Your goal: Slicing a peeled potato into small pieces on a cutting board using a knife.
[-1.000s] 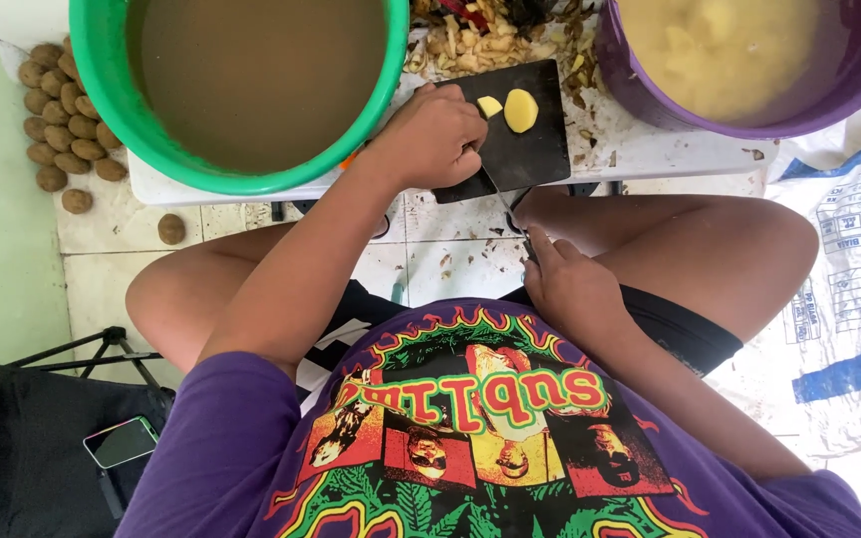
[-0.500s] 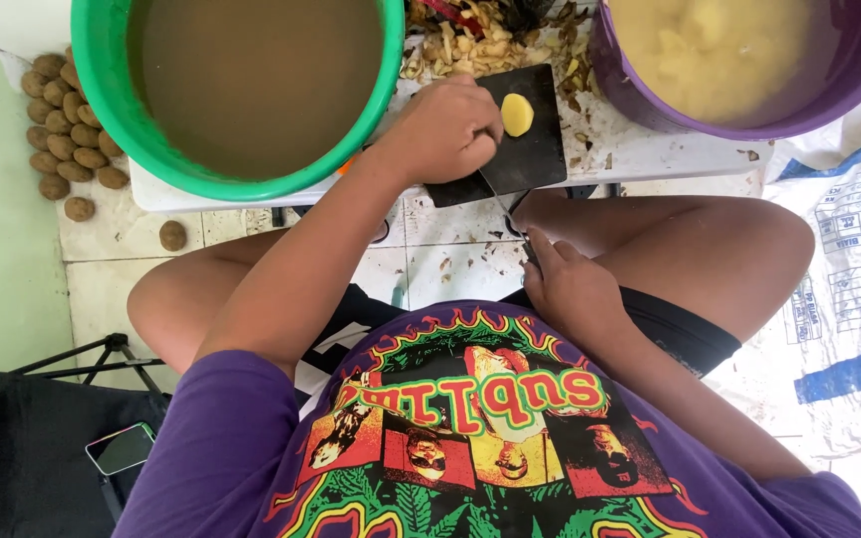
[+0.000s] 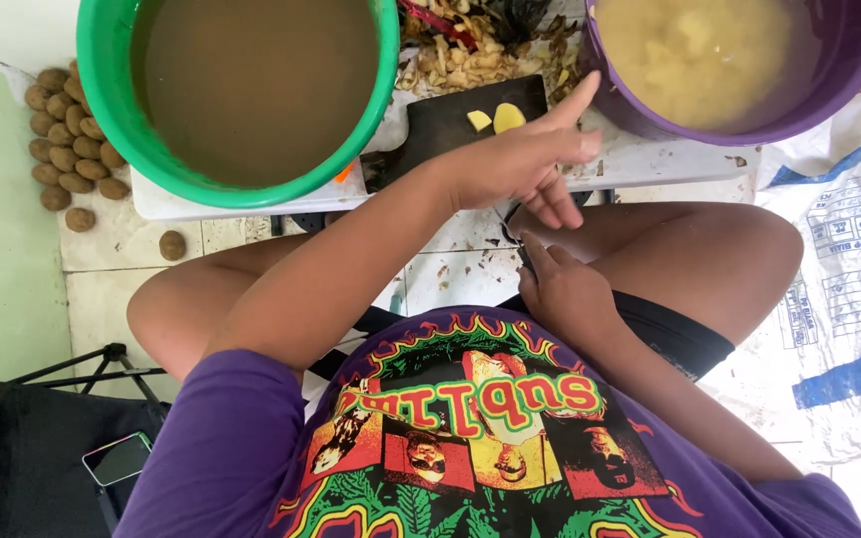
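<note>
Tiled floor (image 3: pixel 112 249) runs under a low white desk (image 3: pixel 650 159), and a person in a purple printed shirt sits close against it with bare knees drawn up. Biggest on the desk is a green basin (image 3: pixel 112 100) of murky brown water, on the person's left. Opposite it stands a purple basin (image 3: pixel 650 120) holding peeled, pale potato pieces in cloudy water. A white woven sack (image 3: pixel 839 299) lies spread on the floor at the right, with a few unpeeled potatoes on it. More unpeeled potatoes (image 3: pixel 62 130) sit heaped on the floor beside the green basin. Between the two basins lies a dark cutting board (image 3: pixel 440 130), a pile of peelings (image 3: pixel 470 45) behind it, and two yellow potato slices (image 3: pixel 495 119) on its far edge.

Over the near end of the board, the left hand (image 3: pixel 525 164) reaches out with its grip released, fingers spread, forefinger pointing at the purple basin, holding nothing. Down at the lap, the right hand (image 3: pixel 560 289) is closed around a dark handle, seemingly a knife (image 3: pixel 522 237) whose blade I cannot make out clearly.

To my eye the danger is how near the open fingers hang above that blade; a careless drop could nick them. Both basins stand full near the desk edge, so a knock from the forearm might slop water onto the phone (image 3: pixel 117 458) lying on the dark bag (image 3: pixel 22 468) below.
</note>
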